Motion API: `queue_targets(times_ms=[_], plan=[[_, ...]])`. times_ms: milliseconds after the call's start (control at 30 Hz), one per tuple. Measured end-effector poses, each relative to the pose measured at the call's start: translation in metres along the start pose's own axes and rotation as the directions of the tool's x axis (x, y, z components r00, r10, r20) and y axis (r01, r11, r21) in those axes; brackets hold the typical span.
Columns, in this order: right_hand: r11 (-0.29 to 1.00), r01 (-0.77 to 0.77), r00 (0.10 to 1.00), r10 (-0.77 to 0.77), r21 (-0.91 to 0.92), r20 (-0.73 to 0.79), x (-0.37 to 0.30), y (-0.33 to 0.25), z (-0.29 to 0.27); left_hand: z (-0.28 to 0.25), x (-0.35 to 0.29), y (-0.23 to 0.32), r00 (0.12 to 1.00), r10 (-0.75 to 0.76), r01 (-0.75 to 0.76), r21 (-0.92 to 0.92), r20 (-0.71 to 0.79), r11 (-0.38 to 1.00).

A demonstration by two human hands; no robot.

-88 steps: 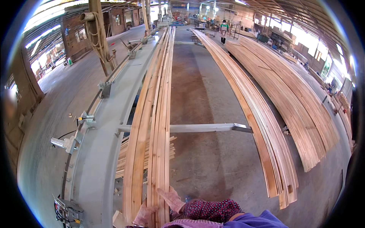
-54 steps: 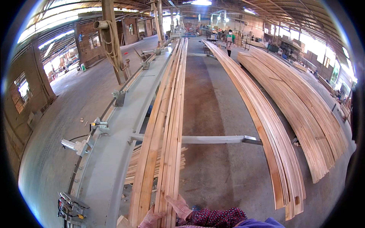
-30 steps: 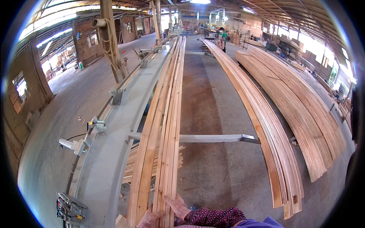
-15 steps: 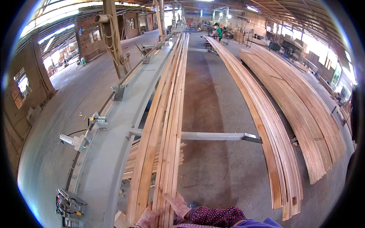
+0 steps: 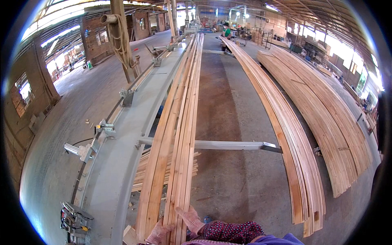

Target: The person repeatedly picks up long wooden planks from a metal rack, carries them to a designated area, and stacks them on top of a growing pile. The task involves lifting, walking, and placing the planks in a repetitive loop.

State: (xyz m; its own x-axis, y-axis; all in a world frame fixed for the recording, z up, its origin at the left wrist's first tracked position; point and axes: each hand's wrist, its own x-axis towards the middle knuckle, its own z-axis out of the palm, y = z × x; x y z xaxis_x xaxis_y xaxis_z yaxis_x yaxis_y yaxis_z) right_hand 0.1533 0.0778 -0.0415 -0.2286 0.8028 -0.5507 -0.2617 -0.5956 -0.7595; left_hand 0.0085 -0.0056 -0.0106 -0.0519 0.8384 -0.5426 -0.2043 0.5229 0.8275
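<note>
Long, narrow wooden strips [image 5: 181,179] run lengthwise away from me in a close bundle. At their near end my left hand [image 5: 160,232], in a pale pinkish knit glove, is closed against the bundle's left side. My right hand [image 5: 190,219], gloved alike, holds its right side, the thumb and part of the fingers over the top; the undersides of both hands are hidden. Just left of the bundle lie wider wooden boards [image 5: 153,192]. A grey metal machine bed [image 5: 118,163] stretches alongside them. The strips and boards rest across a grey crossbar [image 5: 228,145].
Clamps [image 5: 85,151] and a wired mechanism [image 5: 75,222] line the bed's left edge. More strips [image 5: 141,175] lie below the boards. To the right are a long row of strips [image 5: 286,151] and wide stacked panels [image 5: 322,130]. A person in green [image 5: 227,32] is at the far end.
The person in green at the far end has shifted a little left. The far ends of my strips sit slightly higher in view. My hands keep the same hold.
</note>
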Motion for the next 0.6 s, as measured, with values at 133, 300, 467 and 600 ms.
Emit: queue_targets(times_ms=[133, 300, 467, 600], plan=[[1.0, -0.023, 1.0, 0.023, 0.003, -0.011, -0.005, -0.007, -0.002, 0.002, 0.002, 0.003, 0.999, -0.046, 0.046, 0.061, -0.004, 0.997], [0.985, -0.045, 0.996, 0.031, -0.164, -0.085, -0.02, -0.036, 0.002, -0.001, 0.011, -0.013, 1.0, 0.001, -0.001, 0.048, 0.005, 0.999], [0.959, -0.015, 0.999, 0.0, -0.284, -0.052, -0.012, -0.022, 0.007, 0.005, -0.006, 0.014, 0.998, -0.054, 0.058, -0.143, 0.034, 0.988], [0.996, 0.082, 0.99, -0.085, 0.03, 0.114, 0.009, -0.002, -0.013, -0.021, 0.043, -0.042, 0.974, 0.19, -0.221, 0.323, 0.126, 0.92]])
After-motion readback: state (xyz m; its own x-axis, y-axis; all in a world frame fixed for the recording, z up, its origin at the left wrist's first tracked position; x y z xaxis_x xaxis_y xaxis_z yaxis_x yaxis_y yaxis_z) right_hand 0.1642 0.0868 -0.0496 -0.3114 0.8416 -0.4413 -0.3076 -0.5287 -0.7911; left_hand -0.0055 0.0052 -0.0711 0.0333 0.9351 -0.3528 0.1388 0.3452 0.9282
